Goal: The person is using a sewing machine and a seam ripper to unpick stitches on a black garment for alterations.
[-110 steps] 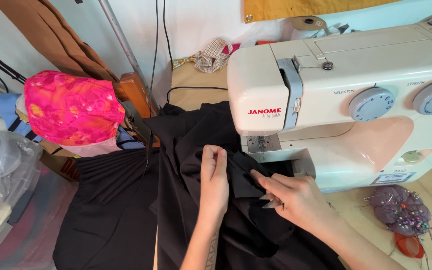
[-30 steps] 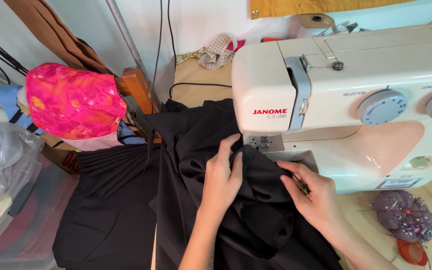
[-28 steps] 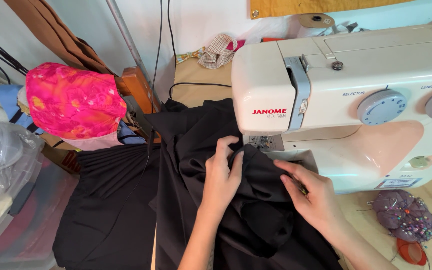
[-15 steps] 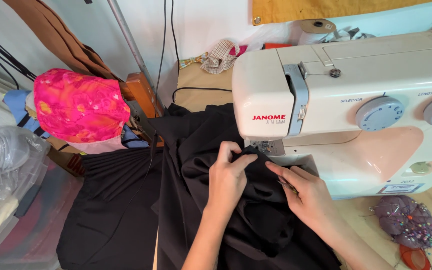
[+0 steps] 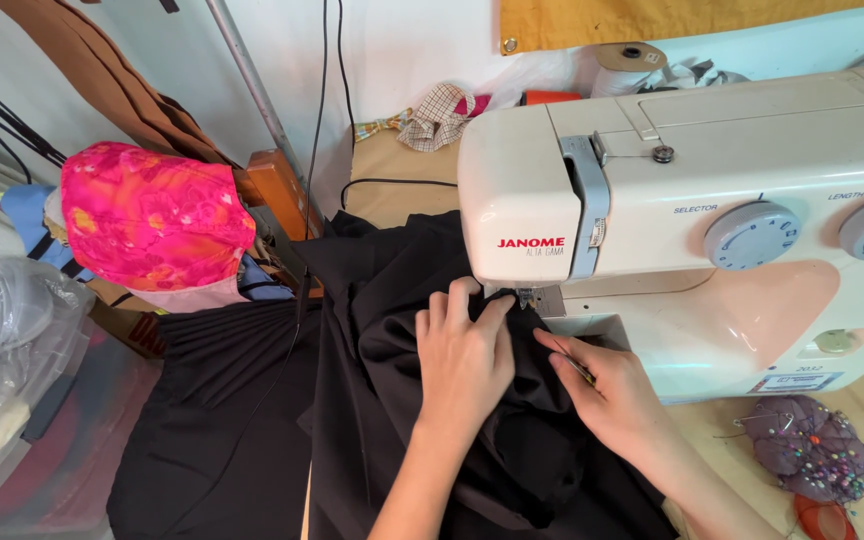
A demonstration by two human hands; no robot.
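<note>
Since a few seconds ago the left hand (image 5: 464, 352) has slid forward and now lies flat, pressing the black fabric (image 5: 392, 400) under the sewing machine (image 5: 692, 230) needle. The right hand (image 5: 612, 395) pinches the fabric's edge near the needle, seemingly with a pin. The fabric looks ready for stitching.

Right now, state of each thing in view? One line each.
Left hand: flat on the black fabric, fingertips by the needle area.
Right hand: on the fabric, pinching a thin pin-like item, too small to tell.
Black fabric: bunched, fed under the sewing machine head.
Pincushion: stuck with pins.
Pink hat: resting on a pile.
</note>
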